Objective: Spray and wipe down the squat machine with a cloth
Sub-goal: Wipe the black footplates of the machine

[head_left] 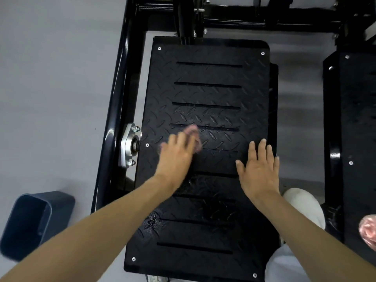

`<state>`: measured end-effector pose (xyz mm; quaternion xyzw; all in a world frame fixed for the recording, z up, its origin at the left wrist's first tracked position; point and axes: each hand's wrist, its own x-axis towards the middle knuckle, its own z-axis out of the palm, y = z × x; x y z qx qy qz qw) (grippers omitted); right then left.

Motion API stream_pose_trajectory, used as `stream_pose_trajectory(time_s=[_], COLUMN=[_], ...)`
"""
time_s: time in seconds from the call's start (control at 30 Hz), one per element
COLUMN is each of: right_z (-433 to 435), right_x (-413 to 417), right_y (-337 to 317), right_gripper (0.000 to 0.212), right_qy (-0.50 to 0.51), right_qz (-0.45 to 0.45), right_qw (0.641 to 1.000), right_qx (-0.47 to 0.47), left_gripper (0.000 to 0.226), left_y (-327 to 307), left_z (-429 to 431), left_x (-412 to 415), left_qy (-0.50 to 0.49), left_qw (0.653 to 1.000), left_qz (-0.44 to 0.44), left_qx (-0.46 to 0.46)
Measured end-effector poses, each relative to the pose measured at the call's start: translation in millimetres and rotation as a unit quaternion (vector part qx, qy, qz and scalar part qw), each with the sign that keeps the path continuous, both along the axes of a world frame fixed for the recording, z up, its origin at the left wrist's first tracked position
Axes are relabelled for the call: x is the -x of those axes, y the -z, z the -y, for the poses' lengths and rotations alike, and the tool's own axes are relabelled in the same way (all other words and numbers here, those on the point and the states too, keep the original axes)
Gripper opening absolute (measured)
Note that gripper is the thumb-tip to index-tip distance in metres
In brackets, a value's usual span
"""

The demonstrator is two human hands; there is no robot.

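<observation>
The squat machine's black diamond-pattern footplate [205, 92] fills the middle of the view, with several slots across it and wet patches near its lower half. My left hand [176, 155] presses a pink cloth [193, 134] flat against the plate near its left side; the cloth is blurred and shows past my fingertips. My right hand [259, 165] lies flat on the plate's right side, fingers straight and spread, holding nothing. No spray bottle is in view.
A black steel frame [120, 78] runs along the plate's left, with a silver bearing mount [129, 147]. A second footplate [356, 123] stands at right. A dark blue bin [34, 222] sits on the grey floor at lower left. My knee in light trousers [303, 208] is at lower right, beside a pink object [369, 231].
</observation>
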<state>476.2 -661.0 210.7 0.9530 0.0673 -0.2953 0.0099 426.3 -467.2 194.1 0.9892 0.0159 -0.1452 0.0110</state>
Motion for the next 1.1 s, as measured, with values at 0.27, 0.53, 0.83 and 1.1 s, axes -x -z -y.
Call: stream_pose_trajectory(time_s=[0.27,0.53,0.83,1.1], right_z=[7,17,25,35], right_x=[-4,-7,0,-19], right_y=[-2,-3,-5,2], right_gripper=[0.057,0.064,0.074,0.058], right_qy=[0.036,0.02,0.079,0.316], right_qz=[0.025,0.04,0.023,0.004], right_qw=[0.996,0.997,0.994,0.923], right_qx=[-0.072,-0.062,-0.079,-0.221], left_gripper=[0.081,0.08,0.071,0.068], left_y=[-5,7,7,16], left_z=[-30,46,19,66], left_x=[-53,-22,-68,-53], left_qy=[0.163,0.238,0.084,0.471], left_qw=[0.979,0.971,0.99,0.88], left_qz=[-0.028,-0.004,0.045,0.058], left_qx=[-0.115,-0.025,-0.1,-0.003])
